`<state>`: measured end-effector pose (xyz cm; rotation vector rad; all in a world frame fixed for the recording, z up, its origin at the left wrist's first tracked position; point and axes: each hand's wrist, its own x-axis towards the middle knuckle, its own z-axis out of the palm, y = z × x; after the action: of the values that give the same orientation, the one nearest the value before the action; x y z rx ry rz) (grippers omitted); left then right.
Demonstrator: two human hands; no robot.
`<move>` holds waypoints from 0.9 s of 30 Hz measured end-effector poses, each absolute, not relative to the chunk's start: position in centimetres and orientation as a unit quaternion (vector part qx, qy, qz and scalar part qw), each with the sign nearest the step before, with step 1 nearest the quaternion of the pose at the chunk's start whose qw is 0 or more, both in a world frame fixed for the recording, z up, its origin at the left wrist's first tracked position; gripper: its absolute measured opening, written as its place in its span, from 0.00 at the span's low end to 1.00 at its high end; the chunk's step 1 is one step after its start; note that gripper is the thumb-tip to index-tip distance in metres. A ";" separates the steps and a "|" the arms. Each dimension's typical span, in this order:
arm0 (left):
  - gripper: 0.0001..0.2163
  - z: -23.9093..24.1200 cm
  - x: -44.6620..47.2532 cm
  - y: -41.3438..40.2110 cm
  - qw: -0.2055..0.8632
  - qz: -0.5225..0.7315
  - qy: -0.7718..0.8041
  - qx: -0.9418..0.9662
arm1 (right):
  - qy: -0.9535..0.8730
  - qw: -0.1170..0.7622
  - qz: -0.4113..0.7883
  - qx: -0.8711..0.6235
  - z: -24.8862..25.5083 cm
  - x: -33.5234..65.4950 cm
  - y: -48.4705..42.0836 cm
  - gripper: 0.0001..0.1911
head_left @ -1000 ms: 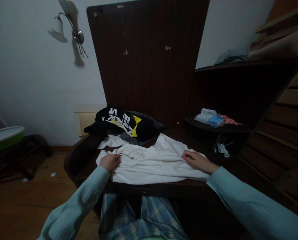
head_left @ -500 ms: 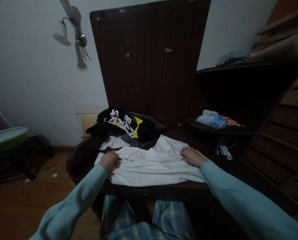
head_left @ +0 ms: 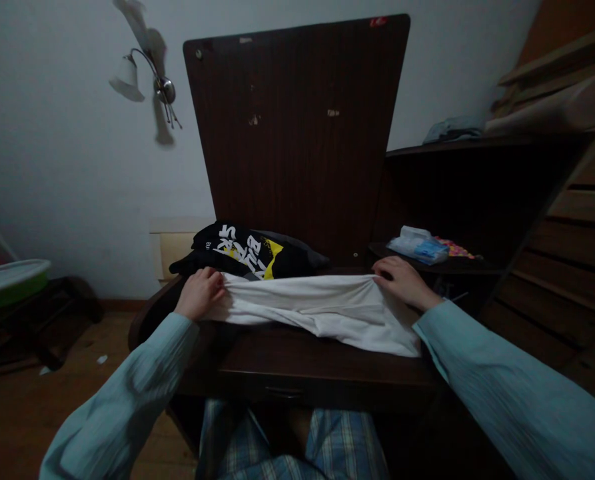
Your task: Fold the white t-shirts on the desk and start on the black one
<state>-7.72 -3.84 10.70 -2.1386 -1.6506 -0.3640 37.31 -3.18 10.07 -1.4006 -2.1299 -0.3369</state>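
A white cloth garment [head_left: 307, 303] is stretched between my two hands, its upper edge pulled nearly straight and its lower part hanging in folds over the dark wooden desk [head_left: 297, 367]. My left hand [head_left: 202, 292] pinches the garment's left end. At the other end, my right hand [head_left: 402, 280] grips the upper edge between thumb and fingers. Just behind the cloth lies a crumpled black garment [head_left: 297, 260] with white lettering and a yellow patch. The exact kind of the white garment cannot be made out.
A corner shelf [head_left: 482, 267] at the right bears a plastic pack of tissues [head_left: 417, 245] and a pink-and-yellow item. A tall dark panel [head_left: 297, 133] rises behind the desk. At the left, a green basin [head_left: 12, 287] rests on a dark stool [head_left: 42, 323].
Both hands have closed on the white garment and lifted its edge up off the desk. The cloth that lay spread out now hangs between them, baring the desk's front part.
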 end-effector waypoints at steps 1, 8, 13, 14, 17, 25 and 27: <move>0.08 11.4 -7.8 -3.8 0.223 -0.152 -0.596 -0.756 | -0.786 0.307 -0.145 -0.517 10.7 37.5 -3.1 0.07; 0.07 14.1 -7.7 -3.5 0.295 -0.273 -0.574 -0.713 | -0.726 0.383 -0.232 -0.522 13.4 37.2 -3.3 0.07; 0.08 14.4 -7.4 -3.1 0.267 -0.281 -0.573 -0.722 | -0.687 0.407 -0.218 -0.561 13.6 36.7 -4.0 0.07; 0.08 14.3 -7.3 -2.9 0.268 -0.281 -0.578 -0.718 | -0.684 0.410 -0.211 -0.566 13.6 36.7 -4.1 0.07; 0.09 13.7 -7.1 -2.6 0.278 -0.273 -0.587 -0.709 | -0.682 0.416 -0.198 -0.568 13.2 36.8 -4.3 0.07; 0.10 9.6 -7.7 -3.0 0.158 -0.168 -0.524 -0.820 | -0.767 0.319 -0.041 -0.554 8.2 39.0 -4.0 0.11; 0.09 7.6 -7.9 -3.4 0.080 -0.098 -0.517 -0.846 | -0.767 0.289 0.027 -0.573 5.5 39.3 -4.3 0.13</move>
<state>-7.88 -3.45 7.58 -2.5313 -1.5464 -0.2928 39.32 -4.32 5.49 -1.5280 -2.0461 0.0732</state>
